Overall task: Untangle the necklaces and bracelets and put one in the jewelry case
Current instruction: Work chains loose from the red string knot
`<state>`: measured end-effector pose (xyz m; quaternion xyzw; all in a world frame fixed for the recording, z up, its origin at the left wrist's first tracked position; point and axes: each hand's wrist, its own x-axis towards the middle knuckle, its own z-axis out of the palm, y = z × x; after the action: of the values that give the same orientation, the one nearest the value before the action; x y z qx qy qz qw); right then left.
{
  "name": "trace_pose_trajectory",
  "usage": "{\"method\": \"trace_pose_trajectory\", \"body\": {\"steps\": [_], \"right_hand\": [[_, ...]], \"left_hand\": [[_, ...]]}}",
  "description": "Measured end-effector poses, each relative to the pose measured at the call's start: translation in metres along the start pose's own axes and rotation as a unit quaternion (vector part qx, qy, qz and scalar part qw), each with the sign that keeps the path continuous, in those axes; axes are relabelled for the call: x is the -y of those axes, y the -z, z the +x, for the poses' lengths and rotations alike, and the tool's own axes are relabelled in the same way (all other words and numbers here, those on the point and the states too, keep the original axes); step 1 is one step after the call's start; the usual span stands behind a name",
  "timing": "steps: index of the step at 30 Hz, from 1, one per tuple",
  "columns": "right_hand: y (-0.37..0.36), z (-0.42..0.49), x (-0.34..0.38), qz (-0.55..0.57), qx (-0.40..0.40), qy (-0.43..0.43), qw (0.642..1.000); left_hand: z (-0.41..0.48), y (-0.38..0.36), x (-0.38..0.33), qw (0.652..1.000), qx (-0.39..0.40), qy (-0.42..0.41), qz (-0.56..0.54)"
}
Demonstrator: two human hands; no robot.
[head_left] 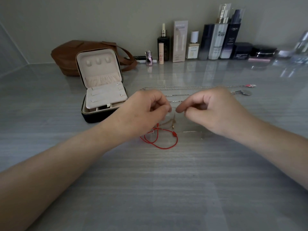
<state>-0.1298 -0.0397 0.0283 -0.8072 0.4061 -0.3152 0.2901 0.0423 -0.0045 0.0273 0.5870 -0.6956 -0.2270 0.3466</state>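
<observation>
My left hand (146, 110) and my right hand (210, 109) are raised side by side over the grey table, each pinching a thin gold chain (173, 120) that hangs between the fingertips. Under them a red cord bracelet (160, 140) lies looped on the table, partly hidden by my left hand. A fine silver chain (191, 131) lies beside it under my right hand. Behind the hands, long silver necklaces (183, 88) are stretched out straight, one ending in a round pendant (245, 92). The open jewelry case (101, 90), dark outside and beige inside, stands to the left.
A brown leather bag (70, 54) sits behind the case. Several cosmetic bottles and jars (216, 42) line the back wall. A small red-and-white charm (250, 85) lies at the far right end of the necklaces.
</observation>
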Motion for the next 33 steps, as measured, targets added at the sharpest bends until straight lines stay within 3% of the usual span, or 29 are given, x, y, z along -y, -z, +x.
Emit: {"method": "trace_pose_trajectory", "body": {"steps": [5,12,17,19,23,26,28,31,33], "right_hand": [[-0.002,0.001,-0.007,-0.121,0.023,0.027,0.992],[-0.004,0.005,-0.016,-0.185,0.034,0.052,0.981],[-0.003,0.006,-0.022,-0.246,0.024,0.111,0.963],[-0.004,0.005,-0.017,-0.251,0.016,0.177,0.952],[-0.009,0.004,-0.012,-0.355,0.019,0.321,0.878],[-0.012,0.007,-0.010,-0.448,-0.016,0.383,0.808],[-0.011,0.007,-0.008,-0.462,-0.031,0.409,0.786],[-0.012,0.009,-0.010,-0.456,-0.025,0.413,0.788],[-0.010,0.008,-0.012,-0.434,-0.002,0.371,0.821]], "left_hand": [[0.002,-0.008,0.007,0.998,0.003,-0.004,0.055],[0.007,-0.015,0.009,0.997,0.006,-0.007,0.080],[0.012,-0.016,0.011,0.997,0.008,0.000,0.074],[0.013,-0.015,0.012,0.997,0.011,0.001,0.075],[0.014,-0.014,0.010,0.997,0.011,0.002,0.081],[0.014,-0.012,0.009,0.996,0.008,-0.002,0.090],[0.014,-0.011,0.010,0.996,0.008,0.001,0.089],[0.015,-0.012,0.009,0.997,0.012,0.008,0.073],[0.015,-0.012,0.010,0.998,0.013,0.013,0.056]]}}
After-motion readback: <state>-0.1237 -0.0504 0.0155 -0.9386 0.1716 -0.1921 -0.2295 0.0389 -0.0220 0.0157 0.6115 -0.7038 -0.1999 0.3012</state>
